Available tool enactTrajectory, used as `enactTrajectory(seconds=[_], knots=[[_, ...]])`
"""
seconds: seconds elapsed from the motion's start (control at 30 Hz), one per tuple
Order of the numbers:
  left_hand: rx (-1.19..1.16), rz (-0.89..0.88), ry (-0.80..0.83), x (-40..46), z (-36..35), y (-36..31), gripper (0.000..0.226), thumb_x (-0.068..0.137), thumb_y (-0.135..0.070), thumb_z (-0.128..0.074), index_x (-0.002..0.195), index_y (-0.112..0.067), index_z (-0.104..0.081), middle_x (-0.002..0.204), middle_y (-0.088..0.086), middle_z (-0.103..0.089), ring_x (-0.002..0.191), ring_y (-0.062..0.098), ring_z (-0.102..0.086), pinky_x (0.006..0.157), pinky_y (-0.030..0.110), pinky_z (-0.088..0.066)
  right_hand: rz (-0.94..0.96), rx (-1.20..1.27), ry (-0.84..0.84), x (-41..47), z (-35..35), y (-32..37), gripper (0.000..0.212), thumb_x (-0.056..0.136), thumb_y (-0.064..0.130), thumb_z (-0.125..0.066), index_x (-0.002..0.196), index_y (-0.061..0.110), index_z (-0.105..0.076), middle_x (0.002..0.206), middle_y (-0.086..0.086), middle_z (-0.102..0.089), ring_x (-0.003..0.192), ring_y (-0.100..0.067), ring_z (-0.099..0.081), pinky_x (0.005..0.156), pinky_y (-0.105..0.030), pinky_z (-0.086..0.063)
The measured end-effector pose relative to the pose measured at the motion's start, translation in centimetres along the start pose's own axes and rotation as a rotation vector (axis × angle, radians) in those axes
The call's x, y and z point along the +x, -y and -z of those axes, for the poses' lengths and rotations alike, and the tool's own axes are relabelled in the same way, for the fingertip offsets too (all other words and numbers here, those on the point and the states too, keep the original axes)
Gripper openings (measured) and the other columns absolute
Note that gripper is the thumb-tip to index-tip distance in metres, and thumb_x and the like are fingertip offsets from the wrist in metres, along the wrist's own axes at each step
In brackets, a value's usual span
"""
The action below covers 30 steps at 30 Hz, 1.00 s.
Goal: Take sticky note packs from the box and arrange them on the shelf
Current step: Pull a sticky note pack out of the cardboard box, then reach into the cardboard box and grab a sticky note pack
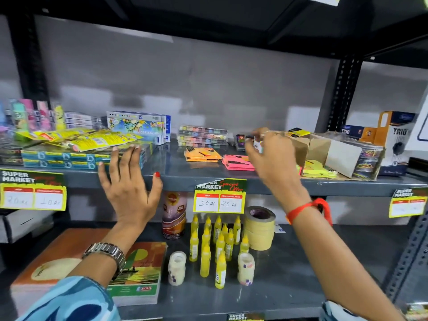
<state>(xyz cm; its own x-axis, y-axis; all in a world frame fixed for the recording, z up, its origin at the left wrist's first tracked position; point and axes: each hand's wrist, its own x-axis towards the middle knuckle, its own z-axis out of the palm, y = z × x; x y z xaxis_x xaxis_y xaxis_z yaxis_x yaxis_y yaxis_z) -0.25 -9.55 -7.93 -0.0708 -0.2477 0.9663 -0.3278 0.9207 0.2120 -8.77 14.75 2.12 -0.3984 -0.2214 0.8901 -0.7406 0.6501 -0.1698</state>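
- My right hand (269,154) is up over the shelf (176,176), its grip pinched shut on a small pack (257,145). It looks like a sticky note pack, though my fingers cover most of it and I can't read the label.
- My left hand (129,181) hangs open with fingers spread and nothing in it, in front of the shelf edge near the blue packets (64,158).
- An orange pack (202,154) and a pink stack (238,162) already lie flat on the shelf. The box (335,156) sits just to their right with yellow packs (318,169) at its open mouth.
- To do this well, I'd set the held pack down flat in the bare patch next to the pink stack. I'd square its edges with the row, then let go.
- I'd keep my wrist high so it doesn't knock the pink stack off the front lip.
- The held pack's colour and size are unclear.
- I can't see how many packs remain deep in the box, since its flaps block the view.
- A dark item (240,141) behind my fingers is too blurred to name.
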Motion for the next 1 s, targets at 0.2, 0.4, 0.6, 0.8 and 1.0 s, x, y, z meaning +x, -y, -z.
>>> enactTrajectory(seconds=[0.2, 0.4, 0.6, 0.8, 1.0], knots=[[0.006, -0.005, 0.033, 0.1, 0.5, -0.1, 0.062, 0.090, -0.042, -0.035, 0.133, 0.000, -0.049, 0.133, 0.018, -0.053, 0.134, 0.036, -0.036, 0.112, 0.054, -0.015, -0.281, -0.231, 0.583, 1.1, -3.7, 1.3, 0.076, 0.078, 0.070, -0.048, 0.113, 0.003, -0.052, 0.116, -0.020, -0.059, 0.110, -0.038, -0.053, 0.088, -0.043, -0.046], [-0.005, 0.001, 0.037, 0.2, 0.6, -0.1, 0.062, 0.089, -0.042, -0.036, 0.132, 0.000, -0.051, 0.133, 0.017, -0.054, 0.133, 0.036, -0.038, 0.112, 0.054, -0.015, -0.359, -0.151, 0.450, 1.5, -4.3, 1.4, 0.056, 0.073, 0.052, -0.069, 0.107, 0.008, -0.058, 0.112, -0.017, -0.062, 0.105, -0.035, -0.057, 0.078, -0.036, -0.048], [-0.018, -0.004, 0.024, 0.0, 0.4, -0.1, 0.061, 0.089, -0.042, -0.036, 0.132, -0.001, -0.050, 0.133, 0.018, -0.054, 0.134, 0.035, -0.036, 0.112, 0.053, -0.015, -0.283, -0.155, 0.304, 0.7, -2.6, 1.8, 0.051, 0.063, 0.050, -0.076, 0.087, 0.007, -0.061, 0.092, -0.015, -0.066, 0.090, -0.037, -0.062, 0.073, -0.040, -0.052], [-0.031, -0.005, 0.009, -0.1, 0.3, -0.1, 0.060, 0.090, -0.041, -0.037, 0.134, -0.003, -0.049, 0.134, 0.017, -0.053, 0.135, 0.035, -0.035, 0.113, 0.052, -0.013, -0.165, -0.038, 0.065, 1.2, 2.0, 2.1, 0.044, 0.060, 0.047, -0.074, 0.085, 0.011, -0.071, 0.085, -0.018, -0.069, 0.082, -0.036, -0.062, 0.069, -0.037, -0.051], [-0.036, -0.004, 0.019, -0.2, 0.3, 0.0, 0.060, 0.091, -0.042, -0.036, 0.136, -0.004, -0.046, 0.136, 0.016, -0.051, 0.136, 0.034, -0.033, 0.114, 0.050, -0.011, -0.221, -0.011, -0.222, 1.9, 6.6, -2.0, 0.036, 0.059, 0.042, -0.066, 0.076, 0.012, -0.074, 0.070, -0.014, -0.072, 0.072, -0.031, -0.064, 0.066, -0.039, -0.053]])
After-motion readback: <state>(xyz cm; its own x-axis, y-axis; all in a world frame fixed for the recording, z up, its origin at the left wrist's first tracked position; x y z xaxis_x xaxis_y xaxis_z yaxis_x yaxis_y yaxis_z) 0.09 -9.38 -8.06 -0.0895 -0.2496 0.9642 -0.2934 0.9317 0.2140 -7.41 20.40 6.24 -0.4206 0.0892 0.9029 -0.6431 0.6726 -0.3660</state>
